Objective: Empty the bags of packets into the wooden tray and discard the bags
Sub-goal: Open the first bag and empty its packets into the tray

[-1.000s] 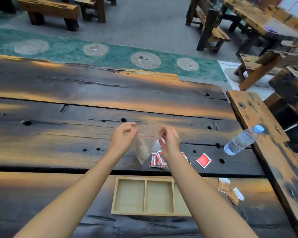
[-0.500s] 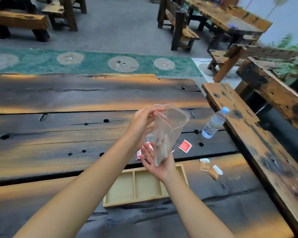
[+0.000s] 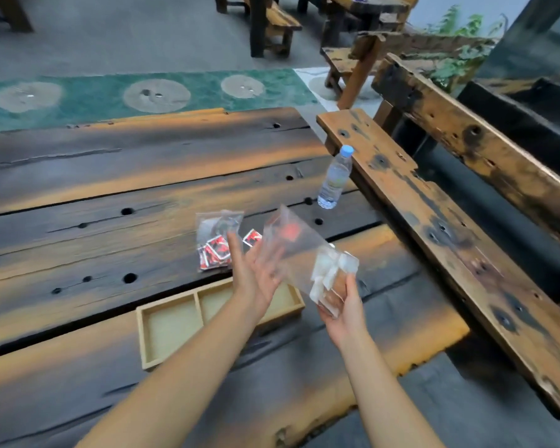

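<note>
My right hand (image 3: 343,307) grips the lower end of a clear plastic bag (image 3: 299,250) that slants up to the left; pale and brown packets bunch inside it near my fingers. My left hand (image 3: 254,273) is open with fingers spread, just left of the bag, apart from it or barely touching. A second clear bag of red packets (image 3: 215,244) lies on the dark wooden table (image 3: 78,202) behind my left hand. The wooden tray (image 3: 172,324), with its visible compartments empty, sits below my left wrist. A red packet shows blurred through the held bag.
A water bottle (image 3: 336,179) stands at the table's right edge. A long wooden bench (image 3: 459,240) runs along the right, with a gap to the table. More benches and tables stand farther back on the floor.
My left hand has let go of the bag and opened. My right hand has carried the bag to the right and tilted it. The view has swung to the right.
</note>
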A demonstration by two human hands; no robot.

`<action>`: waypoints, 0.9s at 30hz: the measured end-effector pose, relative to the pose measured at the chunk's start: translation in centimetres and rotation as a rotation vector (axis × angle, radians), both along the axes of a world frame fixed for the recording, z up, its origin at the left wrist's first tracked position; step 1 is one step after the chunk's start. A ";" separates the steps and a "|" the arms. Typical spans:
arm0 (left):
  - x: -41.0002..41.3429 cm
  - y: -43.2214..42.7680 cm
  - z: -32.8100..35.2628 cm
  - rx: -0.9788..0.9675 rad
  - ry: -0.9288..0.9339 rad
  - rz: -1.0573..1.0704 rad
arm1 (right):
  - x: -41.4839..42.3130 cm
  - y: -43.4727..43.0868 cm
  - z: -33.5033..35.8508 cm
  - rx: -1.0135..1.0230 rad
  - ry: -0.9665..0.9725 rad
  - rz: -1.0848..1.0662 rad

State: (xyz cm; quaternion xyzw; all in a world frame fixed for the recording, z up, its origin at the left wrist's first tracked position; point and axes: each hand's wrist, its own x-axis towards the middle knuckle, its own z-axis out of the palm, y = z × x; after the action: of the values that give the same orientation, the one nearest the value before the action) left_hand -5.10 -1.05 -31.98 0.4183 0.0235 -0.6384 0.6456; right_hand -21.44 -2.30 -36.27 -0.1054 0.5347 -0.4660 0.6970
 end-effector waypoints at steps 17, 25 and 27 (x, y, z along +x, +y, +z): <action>-9.1 1.3 -8.8 0.145 0.396 -0.138 | -2.6 2.4 -1.2 -0.325 0.806 0.093; -9.0 0.4 -9.2 0.165 0.456 -0.135 | -2.0 2.3 -0.3 -0.386 1.005 0.263; -8.7 0.4 -9.2 0.187 0.498 -0.096 | -1.7 2.2 0.0 -0.432 1.056 0.315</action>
State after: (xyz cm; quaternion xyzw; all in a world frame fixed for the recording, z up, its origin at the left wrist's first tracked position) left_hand -13.79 -0.61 -41.21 0.3069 0.2205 -0.7466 0.5476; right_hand -23.13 -0.14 -36.25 -0.5407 0.6800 -0.3400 0.3601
